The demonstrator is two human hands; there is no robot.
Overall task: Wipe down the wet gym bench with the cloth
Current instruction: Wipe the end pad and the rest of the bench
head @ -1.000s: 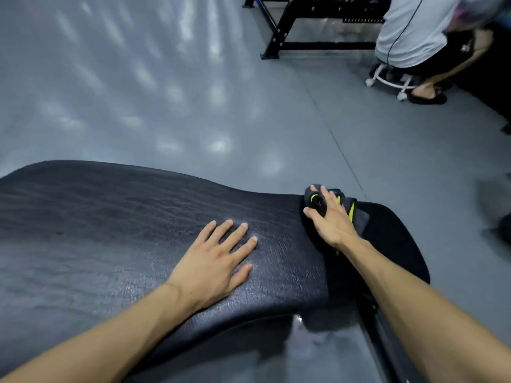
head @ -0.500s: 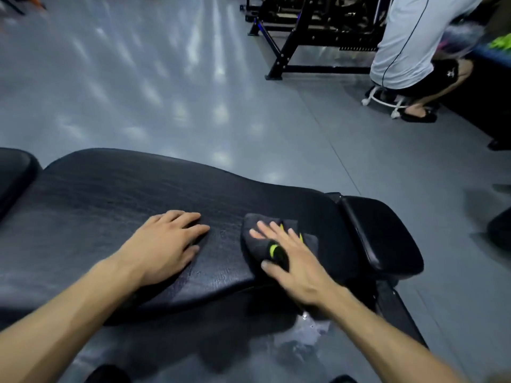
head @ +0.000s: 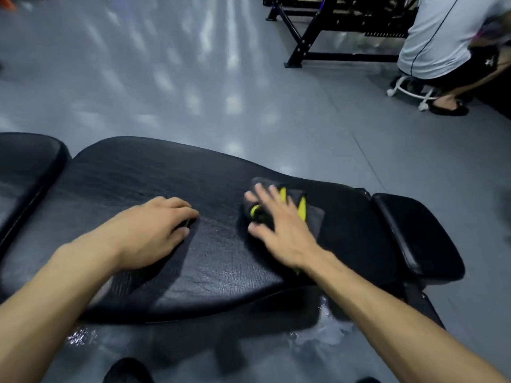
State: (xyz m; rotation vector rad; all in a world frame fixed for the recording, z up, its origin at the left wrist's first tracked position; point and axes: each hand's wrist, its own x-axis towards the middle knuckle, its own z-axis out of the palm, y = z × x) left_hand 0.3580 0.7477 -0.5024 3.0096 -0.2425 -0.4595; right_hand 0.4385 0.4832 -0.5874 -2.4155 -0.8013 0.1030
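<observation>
The black padded gym bench [head: 221,258] runs across the view, its surface wrinkled and glistening. A dark grey cloth with yellow-green markings [head: 312,214] lies on the right part of the main pad. My right hand [head: 279,228] presses flat on the cloth with fingers spread, blurred by motion. My left hand [head: 157,228] rests palm down on the pad to the left of the cloth, fingers loosely curled. A smaller black pad [head: 414,233] sits at the bench's right end, and another pad [head: 25,167] at the left end.
Water glistens on the grey floor [head: 326,333] under the bench's near edge. A person in a light shirt [head: 442,40] sits on a white stool [head: 412,92] at the far right. A black equipment frame [head: 318,31] stands behind. A dark shoe tip [head: 127,371] shows at the bottom.
My right hand slid the cloth from the bench's right end leftward onto the main pad, then slightly back right. My left hand shifted left and curled its fingers. The view moved up.
</observation>
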